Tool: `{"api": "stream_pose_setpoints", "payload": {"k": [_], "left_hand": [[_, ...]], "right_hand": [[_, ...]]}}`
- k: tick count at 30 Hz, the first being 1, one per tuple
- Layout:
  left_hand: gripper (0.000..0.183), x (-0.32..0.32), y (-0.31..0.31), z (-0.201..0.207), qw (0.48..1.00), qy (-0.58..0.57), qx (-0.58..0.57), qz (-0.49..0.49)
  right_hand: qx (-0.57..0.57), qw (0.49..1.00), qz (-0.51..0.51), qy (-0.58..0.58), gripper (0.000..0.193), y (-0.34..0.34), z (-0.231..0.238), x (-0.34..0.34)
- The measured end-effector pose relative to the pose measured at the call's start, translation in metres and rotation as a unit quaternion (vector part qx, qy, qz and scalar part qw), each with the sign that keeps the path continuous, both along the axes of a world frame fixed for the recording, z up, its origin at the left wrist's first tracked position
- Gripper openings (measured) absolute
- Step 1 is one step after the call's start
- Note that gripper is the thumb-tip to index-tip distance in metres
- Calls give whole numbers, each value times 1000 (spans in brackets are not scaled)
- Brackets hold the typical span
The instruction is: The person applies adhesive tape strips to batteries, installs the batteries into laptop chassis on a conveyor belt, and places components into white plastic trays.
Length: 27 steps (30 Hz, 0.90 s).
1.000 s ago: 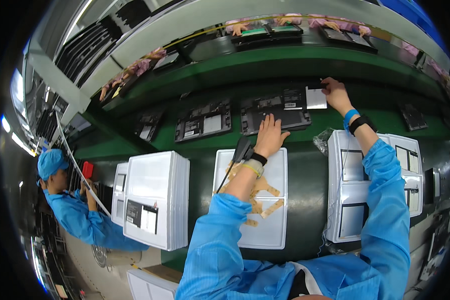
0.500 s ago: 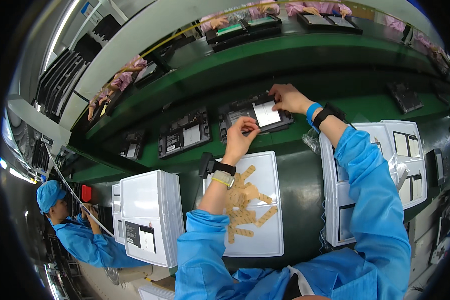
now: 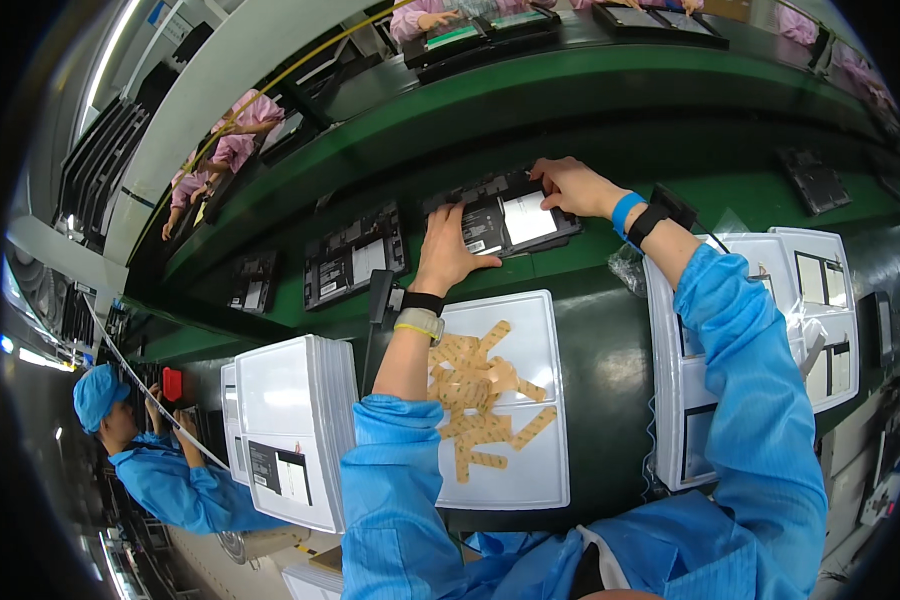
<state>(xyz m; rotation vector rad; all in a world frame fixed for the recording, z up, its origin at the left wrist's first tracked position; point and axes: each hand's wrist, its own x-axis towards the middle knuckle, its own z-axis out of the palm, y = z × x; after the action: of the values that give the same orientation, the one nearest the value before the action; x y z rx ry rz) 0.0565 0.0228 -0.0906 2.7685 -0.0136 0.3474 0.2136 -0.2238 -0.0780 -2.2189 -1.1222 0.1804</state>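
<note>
An opened laptop base (image 3: 485, 215), black, with a black-and-white battery (image 3: 528, 217) in its near part, lies on the green bench in front of me. My left hand (image 3: 447, 252) rests over the left end of that base, fingers stretched forward and thumb spread out along the near edge. At the other end, my right hand (image 3: 575, 188) has its bent fingers and thumb on the right side of the base beside the battery; its fingertips are partly hidden. Nearer to me, a white plastic tray (image 3: 545, 470) carries a loose heap of tan adhesive strips (image 3: 480, 395).
More laptop bases (image 3: 355, 258) lie to the left, and another (image 3: 813, 182) at far right. Stacked white trays (image 3: 295, 400) stand at left; further trays (image 3: 785, 260) with batteries are at right. A person in blue (image 3: 175, 480) works at left. People in pink work across the bench.
My left hand has moved left and opened out from a pinch onto the base's left end. My right hand stays at the right side. The base has shifted slightly left in view.
</note>
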Motion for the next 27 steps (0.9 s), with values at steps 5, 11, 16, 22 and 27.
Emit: {"api": "stream_pose_setpoints", "payload": {"k": [5, 11, 16, 22, 27], "left_hand": [[117, 0, 3, 1, 1000, 20, 16, 12], [119, -1, 9, 2, 999, 37, 34, 20], [119, 4, 17, -3, 999, 25, 46, 16], [126, 3, 37, -6, 995, 41, 94, 12], [135, -3, 33, -43, 995, 52, 86, 25]], "right_hand": [[-5, 1000, 8, -10, 62, 3, -7, 4], [-86, 990, 85, -70, 106, -2, -2, -7], [-84, 988, 92, -90, 111, 0, -4, -5], [-75, 984, 121, -103, 113, 13, -7, -2], [-209, 970, 91, -88, 116, 4, -17, -11]]}}
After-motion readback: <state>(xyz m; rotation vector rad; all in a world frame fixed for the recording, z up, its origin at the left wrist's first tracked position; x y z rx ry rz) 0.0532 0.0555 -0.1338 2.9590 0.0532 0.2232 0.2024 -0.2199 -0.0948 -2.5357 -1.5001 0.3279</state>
